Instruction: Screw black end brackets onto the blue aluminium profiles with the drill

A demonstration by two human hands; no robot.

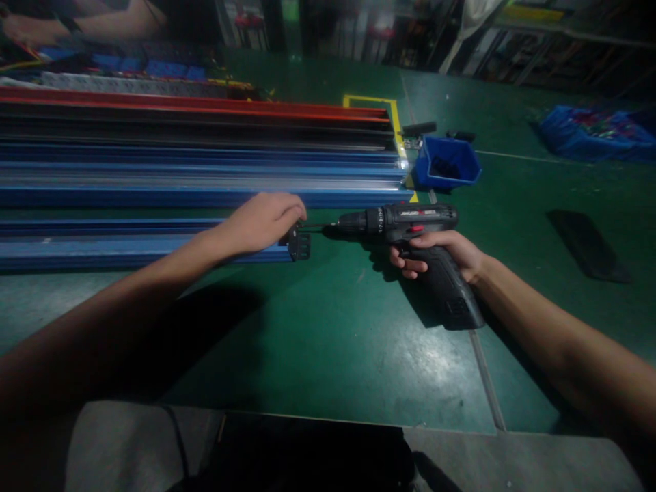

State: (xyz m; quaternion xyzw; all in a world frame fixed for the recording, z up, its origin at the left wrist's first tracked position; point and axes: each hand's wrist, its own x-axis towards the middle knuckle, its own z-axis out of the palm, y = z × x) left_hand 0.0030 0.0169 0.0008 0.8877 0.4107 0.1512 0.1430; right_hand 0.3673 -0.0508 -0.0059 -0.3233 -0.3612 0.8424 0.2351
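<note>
My right hand is wrapped around the handle of a black cordless drill, which lies level with its chuck pointing left. The drill's long thin bit reaches to a black end cap with slots. This cap sits at the right end of a blue metal profile lying on the table. My left hand rests over that end of the profile, its fingers curled down beside the cap and close to the bit's tip. Those fingers partly hide the tip; whether a screw is there I cannot tell.
Behind lie more long profiles in blue, black and red. A blue bin with dark parts stands to their right. Farther right are a blue bag and a black flat piece. Another person's arm shows at the upper left.
</note>
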